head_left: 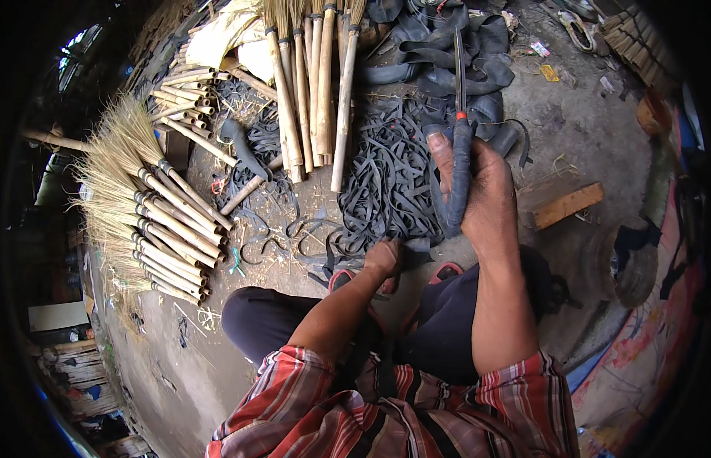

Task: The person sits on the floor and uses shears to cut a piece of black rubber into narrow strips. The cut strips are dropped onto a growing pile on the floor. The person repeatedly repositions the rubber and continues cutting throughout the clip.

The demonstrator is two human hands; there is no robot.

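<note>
The right hand [489,179] grips the dark-wrapped handle of a long-bladed cutting tool [460,84], its blade pointing far, right of the rubber strip pile [386,183], while the left hand [382,257] rests at the pile's near edge, its grip impossible to tell.

A wooden block [571,206] interrupts the open floor [611,156] beside the right fingers [491,163].

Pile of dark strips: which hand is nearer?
Left: the left hand is low at the near edge of the strip pile; the right hand is raised to its right, gripping a bladed tool.
</note>
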